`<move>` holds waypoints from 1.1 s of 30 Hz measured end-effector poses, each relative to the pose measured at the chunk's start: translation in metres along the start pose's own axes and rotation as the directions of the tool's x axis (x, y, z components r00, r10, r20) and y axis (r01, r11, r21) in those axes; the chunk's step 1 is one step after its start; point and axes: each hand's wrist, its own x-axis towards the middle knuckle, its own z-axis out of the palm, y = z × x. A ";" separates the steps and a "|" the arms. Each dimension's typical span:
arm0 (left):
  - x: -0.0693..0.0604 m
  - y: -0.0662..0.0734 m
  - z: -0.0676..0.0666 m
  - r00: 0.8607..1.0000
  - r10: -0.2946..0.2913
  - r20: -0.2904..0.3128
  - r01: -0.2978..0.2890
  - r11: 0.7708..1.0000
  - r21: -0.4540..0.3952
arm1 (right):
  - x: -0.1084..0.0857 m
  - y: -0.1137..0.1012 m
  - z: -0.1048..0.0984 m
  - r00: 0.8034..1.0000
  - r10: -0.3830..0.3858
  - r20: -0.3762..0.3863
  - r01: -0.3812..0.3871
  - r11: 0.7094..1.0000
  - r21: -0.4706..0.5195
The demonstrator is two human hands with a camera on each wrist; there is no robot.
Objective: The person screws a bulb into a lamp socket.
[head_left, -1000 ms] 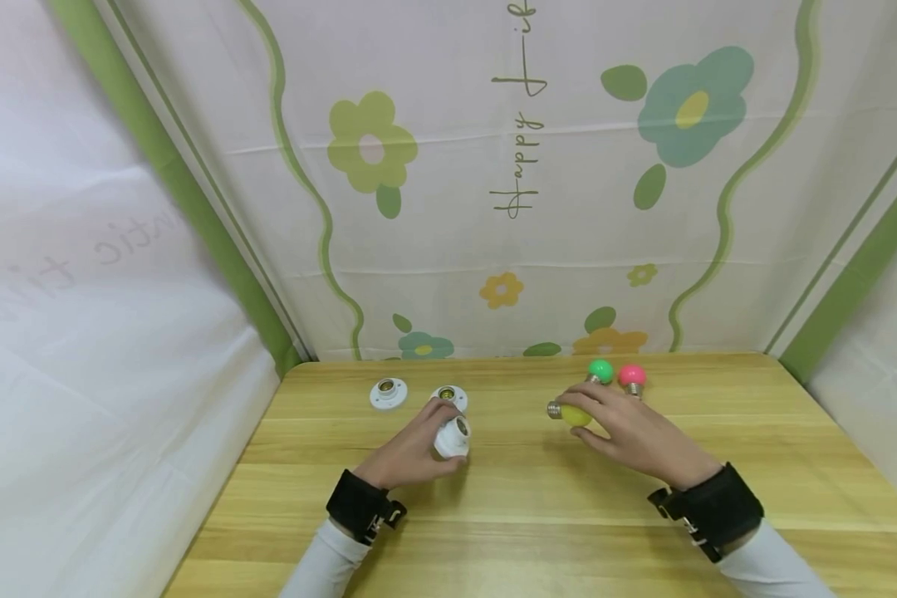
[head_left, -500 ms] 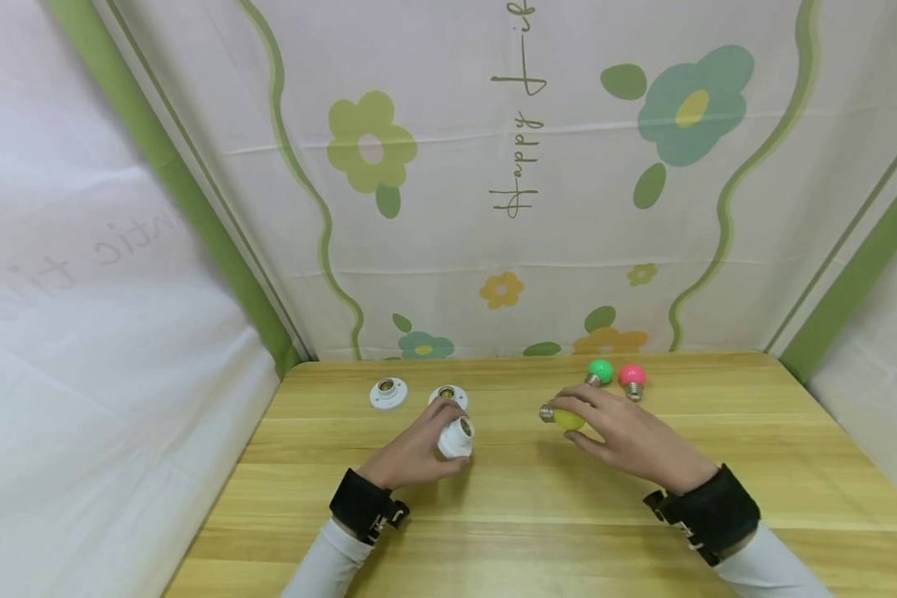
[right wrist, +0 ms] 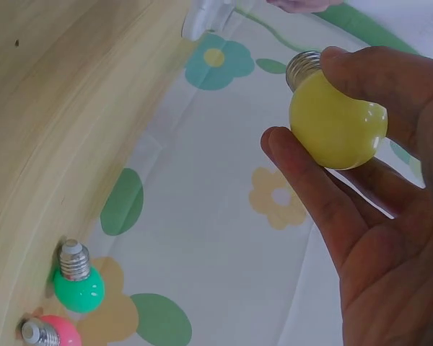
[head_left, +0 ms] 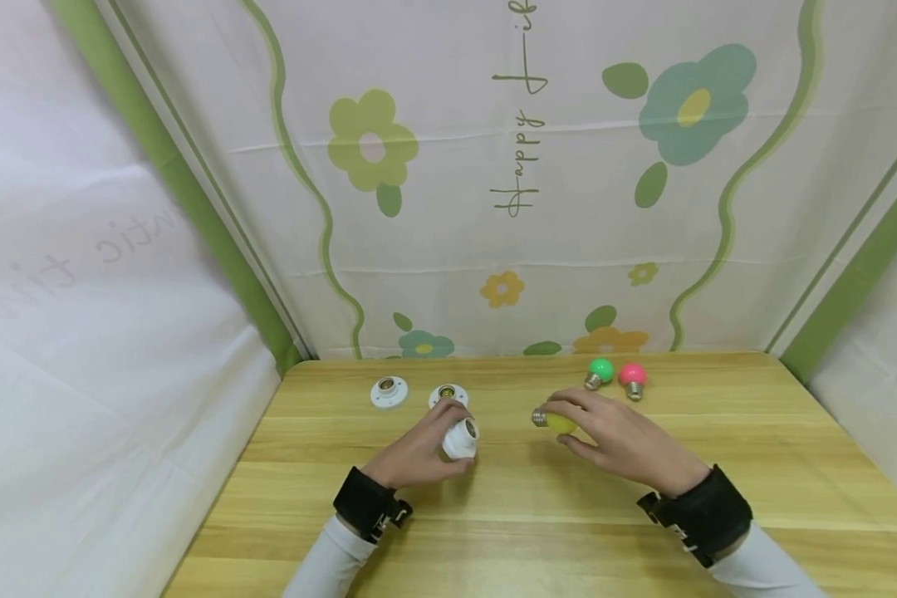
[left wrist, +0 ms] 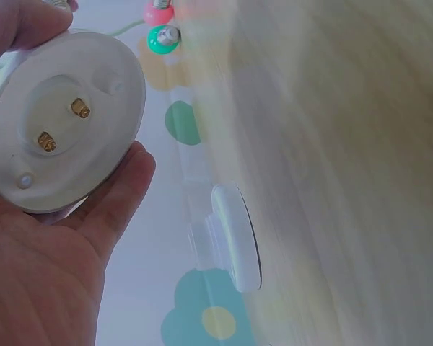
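Observation:
In the head view the left hand (head_left: 423,448) grips a white lamp socket (head_left: 459,439), its opening tilted up and to the right. The left wrist view shows the round underside of this socket (left wrist: 65,122) with two brass contacts, between thumb and fingers. To the right, the right hand (head_left: 623,433) holds a yellow bulb (head_left: 561,423), its metal screw end pointing left toward the socket; a gap separates the two. Thumb and fingers lie around the yellow glass (right wrist: 338,124) in the right wrist view.
Two more white sockets lie on the wooden table (head_left: 493,540), one at the far left (head_left: 389,393) and one (head_left: 448,394) just behind the left hand. A green bulb (head_left: 601,370) and a pink bulb (head_left: 632,376) lie behind the right hand. Behind the table hangs a flowered cloth (head_left: 433,232).
The right hand has moved left with the yellow bulb, closer to the held socket. The left hand has shifted slightly right with its socket.

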 end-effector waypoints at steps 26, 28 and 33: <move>0.009 0.005 0.004 0.999 0.047 0.011 -0.047 0.998 0.050 | 0.011 -0.013 0.003 1.000 -0.007 0.019 0.007 1.000 -0.001; 0.010 0.005 0.005 0.999 0.042 0.014 -0.043 0.998 0.039 | 0.012 -0.014 0.003 1.000 -0.013 0.016 0.013 1.000 0.002; 0.013 0.007 0.006 0.999 0.034 0.020 -0.034 0.999 0.025 | 0.014 -0.015 0.004 1.000 -0.026 0.015 0.026 1.000 0.016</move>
